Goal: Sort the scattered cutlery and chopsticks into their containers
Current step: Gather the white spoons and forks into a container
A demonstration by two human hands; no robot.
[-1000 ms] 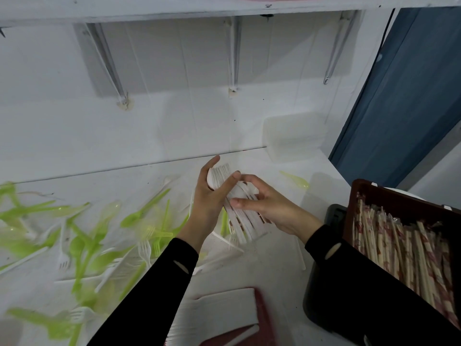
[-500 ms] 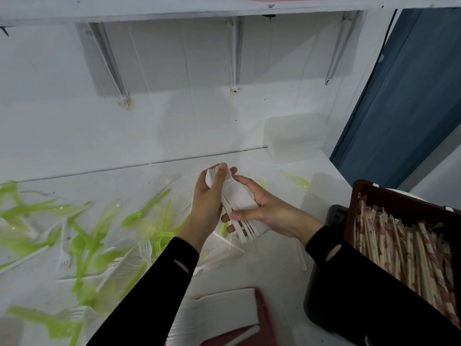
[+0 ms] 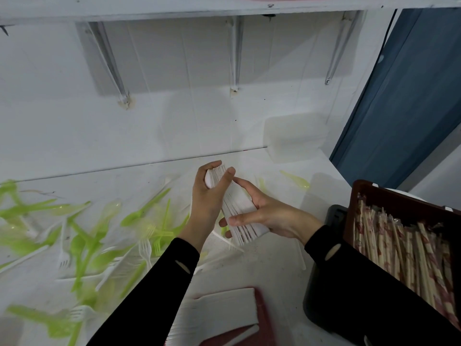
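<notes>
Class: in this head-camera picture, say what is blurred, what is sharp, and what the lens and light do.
Head view: green cutlery at left is smeared by blur; the white cutlery stack, in the grip of the left hand and right hand, looks sharp; the wide-angle lens makes the shelf brackets lean inward; soft shadows lie behind them.

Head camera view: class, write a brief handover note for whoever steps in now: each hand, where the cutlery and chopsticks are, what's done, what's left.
Left grip holds the upper end of a stack of white plastic forks; right grip holds its lower end, above the white table.
Done: paper-wrapped chopsticks lie in the brown plastic crate, right; white pieces lie in the red tray, front.
Left: put this stack away, then sort the loose green and white plastic cutlery scattered left.
</notes>
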